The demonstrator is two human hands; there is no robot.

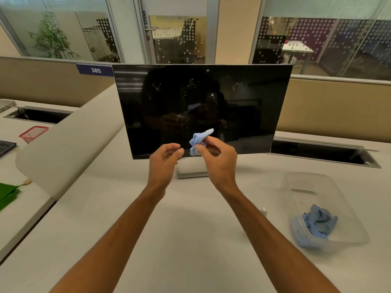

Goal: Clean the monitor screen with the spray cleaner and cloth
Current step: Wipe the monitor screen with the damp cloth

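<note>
Blue cloth (200,140) in right hand (220,159) grip

A clear plastic tub (347,212) sat on the desk (190,240); left of it lay a red mesh tray (33,133) and green fabric (7,194).

monitor stand (191,169) partly behind hands, green cloth (7,195) cut off left

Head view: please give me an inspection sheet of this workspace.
Surface: pale desk.
Job's things: dark monitor with droplet patches; blue cloth; spray cleaner not seen.
Clutter: clear tub holding blue cloths; red basket; green item.
Hands: right hand pinches the cloth; left hand empty, open.
Cables: nothing seen.
Surroundings: glass partitions, plant, sign 385.
</note>
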